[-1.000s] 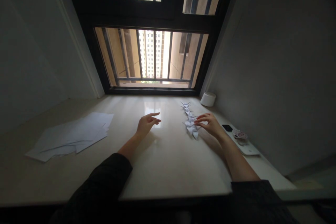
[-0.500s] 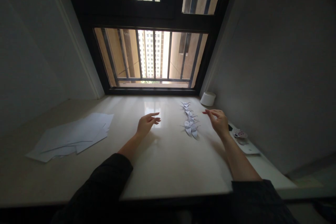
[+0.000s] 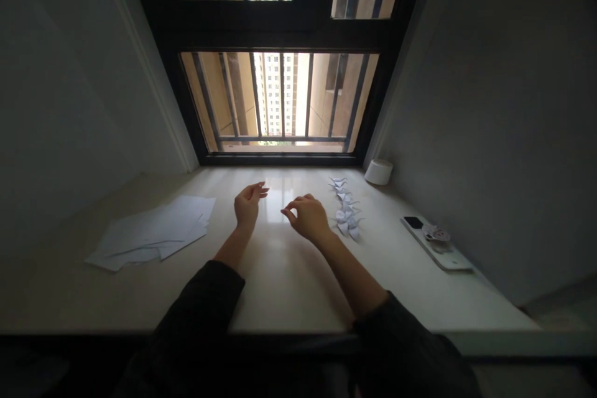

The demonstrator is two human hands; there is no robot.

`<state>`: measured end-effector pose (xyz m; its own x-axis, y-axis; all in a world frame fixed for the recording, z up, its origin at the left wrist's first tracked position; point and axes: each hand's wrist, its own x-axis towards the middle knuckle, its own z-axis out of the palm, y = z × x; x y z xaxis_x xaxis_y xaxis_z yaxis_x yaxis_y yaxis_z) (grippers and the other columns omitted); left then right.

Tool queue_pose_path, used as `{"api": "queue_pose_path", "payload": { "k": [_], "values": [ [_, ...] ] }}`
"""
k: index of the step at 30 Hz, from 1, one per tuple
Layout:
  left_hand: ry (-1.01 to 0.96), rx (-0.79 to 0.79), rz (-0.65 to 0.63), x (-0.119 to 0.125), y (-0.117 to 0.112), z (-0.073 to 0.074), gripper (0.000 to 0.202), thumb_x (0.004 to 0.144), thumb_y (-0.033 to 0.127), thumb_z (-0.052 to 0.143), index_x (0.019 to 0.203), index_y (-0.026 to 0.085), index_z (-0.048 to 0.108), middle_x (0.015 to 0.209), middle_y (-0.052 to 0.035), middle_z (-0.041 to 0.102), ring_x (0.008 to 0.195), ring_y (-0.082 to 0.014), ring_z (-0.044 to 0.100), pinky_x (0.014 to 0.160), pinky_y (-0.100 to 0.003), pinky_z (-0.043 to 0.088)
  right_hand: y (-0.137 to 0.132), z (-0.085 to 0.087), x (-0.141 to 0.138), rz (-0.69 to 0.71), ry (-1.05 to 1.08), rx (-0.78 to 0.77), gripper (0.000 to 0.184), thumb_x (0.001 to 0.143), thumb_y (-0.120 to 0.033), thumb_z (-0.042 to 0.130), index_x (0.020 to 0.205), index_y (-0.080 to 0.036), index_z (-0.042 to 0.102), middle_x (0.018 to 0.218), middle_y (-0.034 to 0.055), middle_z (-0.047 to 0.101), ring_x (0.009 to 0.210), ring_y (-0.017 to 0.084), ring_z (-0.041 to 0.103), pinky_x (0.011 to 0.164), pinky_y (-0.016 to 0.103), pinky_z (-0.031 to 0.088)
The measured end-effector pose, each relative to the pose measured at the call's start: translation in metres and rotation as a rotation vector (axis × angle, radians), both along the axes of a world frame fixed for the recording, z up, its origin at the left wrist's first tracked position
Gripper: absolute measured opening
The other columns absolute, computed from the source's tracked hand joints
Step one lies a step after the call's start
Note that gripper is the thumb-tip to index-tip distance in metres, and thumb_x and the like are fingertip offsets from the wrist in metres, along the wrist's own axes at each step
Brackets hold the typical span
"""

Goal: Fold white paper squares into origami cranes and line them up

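My left hand [image 3: 248, 204] hovers over the pale sill, its thumb and fingers stretched toward the right and a little apart, with nothing seen between them. Facing it across a small gap is my right hand [image 3: 308, 216]. Its thumb and forefinger tips come together in a pinch, and no object shows at the tips. Several small folded paper cranes [image 3: 346, 216] form a short column on the sill, right of my right hand. To the left of my left hand lies a loose pile of white paper sheets [image 3: 158, 227], overlapping at uneven angles.
A white phone [image 3: 454, 261] with a round attachment [image 3: 436, 233] lies by the right wall [image 3: 489, 137]. A white cup-like object [image 3: 379, 171] stands in the far right corner. A dark-framed window [image 3: 280, 158] closes off the back. The sill's front edge [image 3: 289, 331] runs nearby.
My right hand has swung left from beyond the paper cranes to near my left hand. My left hand has turned slightly upward. The view has shifted a little.
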<state>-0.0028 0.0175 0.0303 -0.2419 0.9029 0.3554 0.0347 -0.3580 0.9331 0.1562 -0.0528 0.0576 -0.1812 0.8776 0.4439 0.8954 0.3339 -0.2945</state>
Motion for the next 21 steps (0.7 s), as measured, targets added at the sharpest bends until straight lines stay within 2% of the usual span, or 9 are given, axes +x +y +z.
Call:
{"api": "queue_pose_path", "payload": {
  "k": [2,5,8,10,12,14,16,18,21],
  "values": [
    [-0.032,0.022,0.075,-0.011,-0.004,0.012,0.042,0.077,0.048,0.055,0.1,0.014,0.067,0.088,-0.0108,0.071,0.075,-0.0172,0.067,0.068,-0.027,0.046,0.01,-0.019,-0.02,-0.002,-0.036,-0.06,0.025,0.088,-0.037,0.049,0.09,-0.023,0.071,0.091,0.0057,0.069,0.091,0.021,0.053,0.079,0.03,0.039],
    [-0.002,0.055,0.156,-0.032,-0.015,0.028,0.043,0.079,0.049,0.053,0.102,0.015,0.066,0.085,-0.0097,0.071,0.074,-0.0173,0.066,0.068,-0.027,0.046,0.019,-0.046,-0.032,-0.005,-0.021,-0.05,0.024,0.088,-0.029,0.048,0.094,-0.022,0.069,0.097,0.0062,0.067,0.097,0.021,0.051,0.083,0.03,0.038],
    [0.269,0.029,0.136,-0.067,-0.033,0.038,0.039,0.077,0.049,0.055,0.099,0.019,0.069,0.083,-0.0077,0.072,0.075,-0.019,0.066,0.07,-0.028,0.047,0.022,-0.063,-0.031,0.06,-0.036,-0.063,0.023,0.086,-0.029,0.049,0.091,-0.021,0.07,0.096,0.0072,0.067,0.097,0.022,0.051,0.084,0.031,0.037],
    [0.58,-0.043,0.234,-0.099,-0.045,0.039,0.033,0.075,0.049,0.06,0.093,0.024,0.071,0.087,-0.0058,0.072,0.084,-0.0222,0.065,0.076,-0.031,0.046,0.023,-0.067,-0.029,0.082,-0.016,-0.065,0.022,0.086,-0.029,0.05,0.092,-0.021,0.07,0.097,0.0074,0.067,0.097,0.022,0.051,0.083,0.031,0.038],
    [0.865,-0.185,0.432,-0.134,-0.055,0.035,0.032,0.075,0.048,0.059,0.096,0.026,0.071,0.097,-0.007,0.071,0.095,-0.0274,0.062,0.082,-0.036,0.043,0.023,-0.068,-0.027,0.093,-0.004,-0.071,0.021,0.085,-0.029,0.051,0.091,-0.022,0.07,0.096,0.0072,0.067,0.098,0.023,0.051,0.083,0.031,0.038],
    [1.037,-0.323,0.572,-0.168,-0.059,0.026,0.04,0.079,0.047,0.055,0.109,0.022,0.066,0.112,-0.013,0.065,0.106,-0.0316,0.057,0.087,-0.04,0.041,0.023,-0.068,-0.027,0.102,-0.001,-0.074,0.021,0.084,-0.029,0.052,0.09,-0.023,0.07,0.096,0.0071,0.067,0.098,0.023,0.051,0.083,0.031,0.038],
    [1.17,-0.407,0.57,-0.193,-0.059,0.014,0.057,0.077,0.05,0.056,0.123,0.015,0.056,0.129,-0.0181,0.052,0.12,-0.0342,0.046,0.094,-0.042,0.036,0.023,-0.067,-0.028,0.105,0.001,-0.077,0.02,0.084,-0.029,0.052,0.09,-0.023,0.071,0.096,0.007,0.067,0.097,0.023,0.051,0.083,0.032,0.038],
    [1.233,-0.549,0.562,-0.208,-0.056,0.0,0.078,0.072,0.058,0.057,0.132,0.011,0.045,0.136,-0.022,0.043,0.128,-0.0374,0.035,0.098,-0.046,0.032,0.024,-0.067,-0.029,0.105,0.002,-0.078,0.02,0.084,-0.029,0.052,0.09,-0.023,0.071,0.096,0.007,0.067,0.097,0.023,0.052,0.083,0.032,0.038],
    [1.259,-0.69,0.496,-0.214,-0.053,-0.015,0.087,0.069,0.065,0.054,0.135,0.009,0.04,0.134,-0.0244,0.045,0.128,-0.0377,0.034,0.099,-0.047,0.029,0.024,-0.067,-0.029,0.099,-0.003,-0.08,0.02,0.084,-0.03,0.053,0.09,-0.023,0.071,0.096,0.0075,0.067,0.097,0.023,0.051,0.083,0.032,0.038]
  ]
}}
